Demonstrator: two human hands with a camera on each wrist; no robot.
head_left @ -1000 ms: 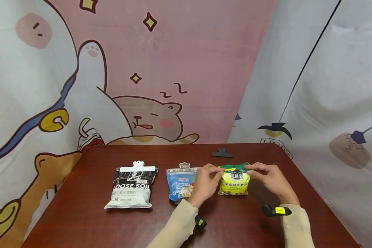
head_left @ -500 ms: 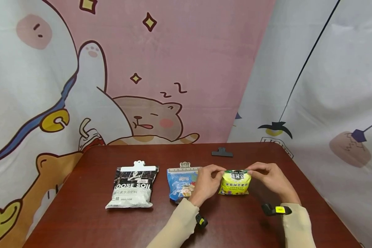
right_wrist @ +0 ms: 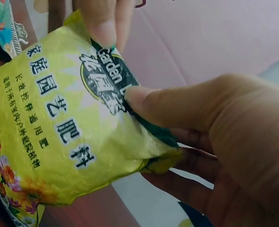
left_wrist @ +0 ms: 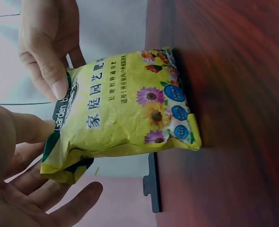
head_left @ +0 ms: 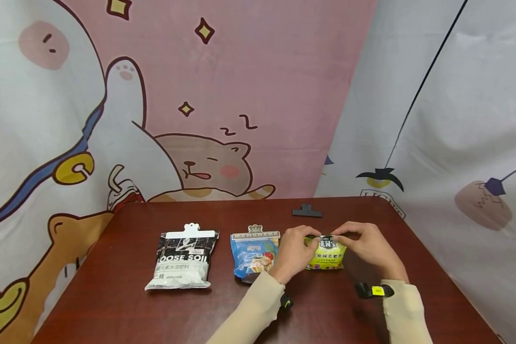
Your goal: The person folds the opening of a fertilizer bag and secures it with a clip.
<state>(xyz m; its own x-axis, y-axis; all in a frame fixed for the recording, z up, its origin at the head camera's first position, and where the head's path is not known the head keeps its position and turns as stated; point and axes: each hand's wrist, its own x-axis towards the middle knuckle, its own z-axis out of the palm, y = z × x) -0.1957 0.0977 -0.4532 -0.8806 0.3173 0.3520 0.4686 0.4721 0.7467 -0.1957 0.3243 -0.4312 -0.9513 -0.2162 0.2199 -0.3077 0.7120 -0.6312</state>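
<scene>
A yellow fertilizer bag [head_left: 327, 258] with a green top and printed flowers stands upright on the table's right half. My left hand [head_left: 295, 249] pinches its folded top edge near the middle. From the other side my right hand [head_left: 367, 246] pinches the same edge, thumb on the front and fingers behind. Both thumbs sit close together beside the dark label in the right wrist view, where the bag [right_wrist: 58, 113] fills the left side. The bag's back is hidden. In the left wrist view the bag's [left_wrist: 125, 104] folded side corner sticks out by my left fingers.
A blue bag [head_left: 251, 258] closed by a ruler-like clip [head_left: 255, 233] stands left of my left hand. Farther left is a black and white soil bag [head_left: 182, 263] with a white clip [head_left: 191, 231]. A black clip [head_left: 307, 210] lies near the table's [head_left: 155, 315] back edge.
The green top of the fertilizer bag has folded down out of the head view. Both hands have slid inward along the top edge, closer to each other.
</scene>
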